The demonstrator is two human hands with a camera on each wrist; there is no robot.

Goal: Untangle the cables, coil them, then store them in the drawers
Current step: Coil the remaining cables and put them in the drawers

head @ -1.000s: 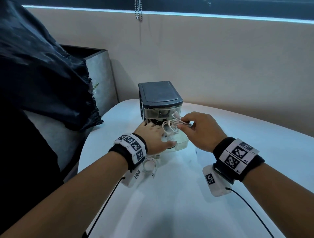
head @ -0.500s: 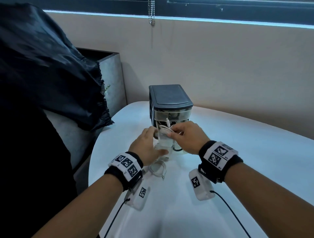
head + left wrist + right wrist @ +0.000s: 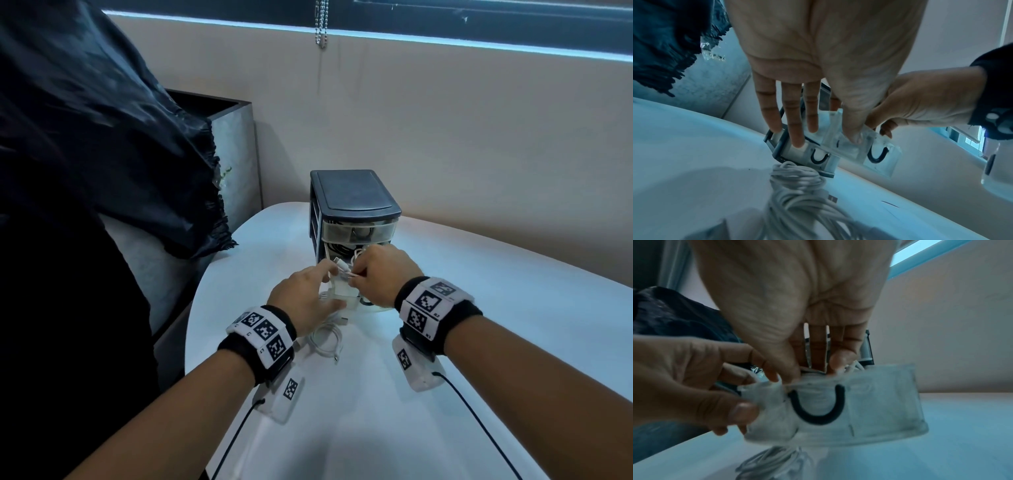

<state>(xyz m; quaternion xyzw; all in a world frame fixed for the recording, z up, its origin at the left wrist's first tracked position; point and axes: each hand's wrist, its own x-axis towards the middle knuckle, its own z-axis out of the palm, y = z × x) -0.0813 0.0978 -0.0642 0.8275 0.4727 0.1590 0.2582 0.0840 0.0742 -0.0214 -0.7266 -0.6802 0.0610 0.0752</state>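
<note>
A small drawer unit [image 3: 352, 195] with a dark top stands on the white table [image 3: 479, 308]. Its lower translucent drawer [image 3: 869, 410] with a black U-shaped handle is pulled out. My left hand [image 3: 329, 287] holds the drawer's front left corner, thumb on the front rim [image 3: 853, 138]. My right hand [image 3: 356, 274] pinches a coiled white cable [image 3: 342, 270] just over the open drawer, fingers pointing down into it [image 3: 836, 360]. A second coiled white cable [image 3: 325, 341] lies on the table below my left wrist.
The top drawer [image 3: 359, 233] is closed with dark items inside. A black bag [image 3: 102, 137] over a grey bin [image 3: 236, 144] stands left of the table. A beige wall [image 3: 445, 137] runs close behind the unit.
My right hand has carried the white coil left and down, from beside the unit to over the open drawer. The left hand has stayed at the drawer's front.
</note>
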